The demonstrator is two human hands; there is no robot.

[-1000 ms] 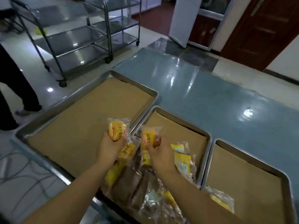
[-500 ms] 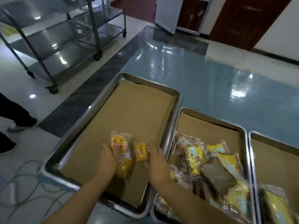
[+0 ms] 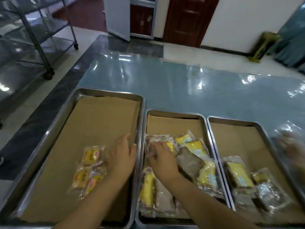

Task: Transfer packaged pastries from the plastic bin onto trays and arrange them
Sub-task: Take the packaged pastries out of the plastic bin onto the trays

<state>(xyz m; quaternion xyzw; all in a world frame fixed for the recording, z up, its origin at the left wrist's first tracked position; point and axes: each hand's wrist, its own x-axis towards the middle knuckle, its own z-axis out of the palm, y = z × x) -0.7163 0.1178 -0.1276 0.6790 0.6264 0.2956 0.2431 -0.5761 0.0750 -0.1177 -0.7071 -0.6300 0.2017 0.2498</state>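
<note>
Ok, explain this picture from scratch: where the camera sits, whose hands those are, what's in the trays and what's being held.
No machine here: a person works bare-handed, and the one picture comes from a camera on their head, looking down along both forearms. Three paper-lined metal trays stand side by side on a glossy blue table. The left tray holds three yellow pastry packets. The middle tray holds a loose pile of packets; the right tray has a few more packets. The left hand is open over the left tray, holding nothing. The right hand lies on the middle pile; whether it grips a packet cannot be told.
</note>
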